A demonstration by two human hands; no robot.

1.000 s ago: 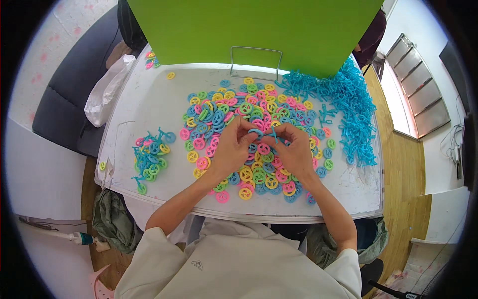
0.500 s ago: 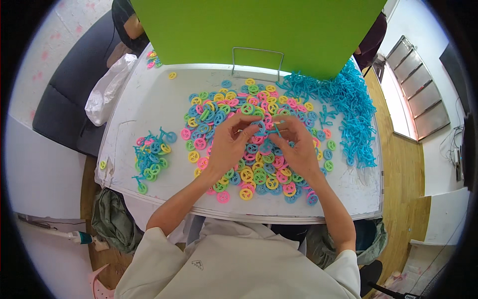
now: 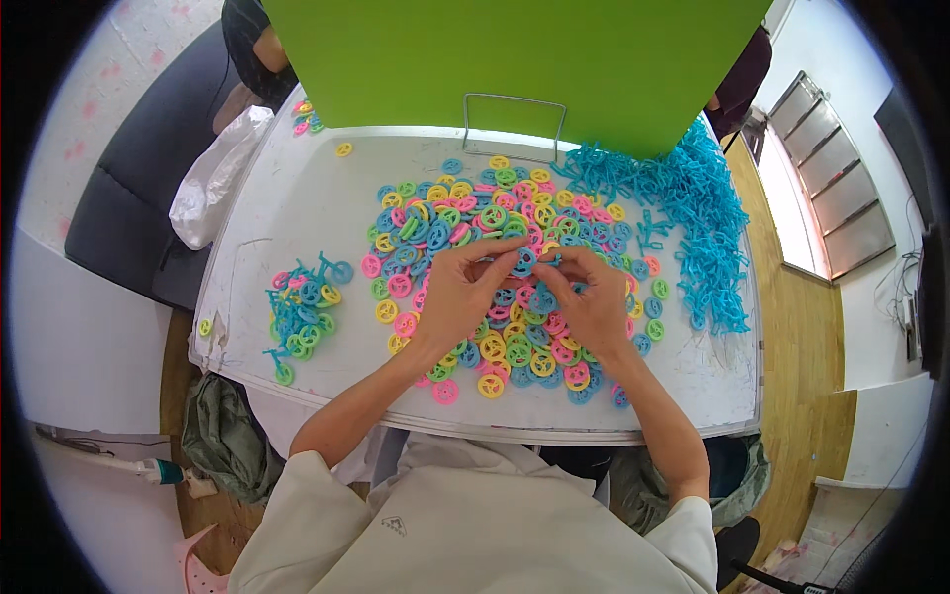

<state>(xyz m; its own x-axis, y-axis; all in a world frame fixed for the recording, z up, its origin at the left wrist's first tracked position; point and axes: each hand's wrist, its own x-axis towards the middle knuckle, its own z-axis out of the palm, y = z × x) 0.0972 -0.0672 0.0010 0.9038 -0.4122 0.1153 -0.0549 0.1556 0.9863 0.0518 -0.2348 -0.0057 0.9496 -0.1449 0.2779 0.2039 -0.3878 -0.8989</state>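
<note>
My left hand [image 3: 462, 292] pinches a small blue toy wheel [image 3: 523, 262] between thumb and fingertips, over the middle of the table. Close against it, my right hand [image 3: 594, 302] grips a blue toy bicycle frame [image 3: 554, 261], mostly hidden by the fingers. Another blue wheel [image 3: 541, 300] shows just below the right fingertips; whether it is fixed to the frame I cannot tell. Under both hands spreads a heap of pink, yellow, green and blue wheels [image 3: 492, 346].
Blue bicycle frames [image 3: 708, 213] are piled along the right side of the white table [image 3: 346, 376]. On the left lies a cluster of toy bicycles with wheels [image 3: 307, 312]. A green panel [image 3: 515, 59] with a wire stand [image 3: 515, 96] rises at the far edge. Other people sit beyond it.
The wheel and the frame have come closer together as my fingertips shifted slightly. The frame has tilted lower in my right hand.
</note>
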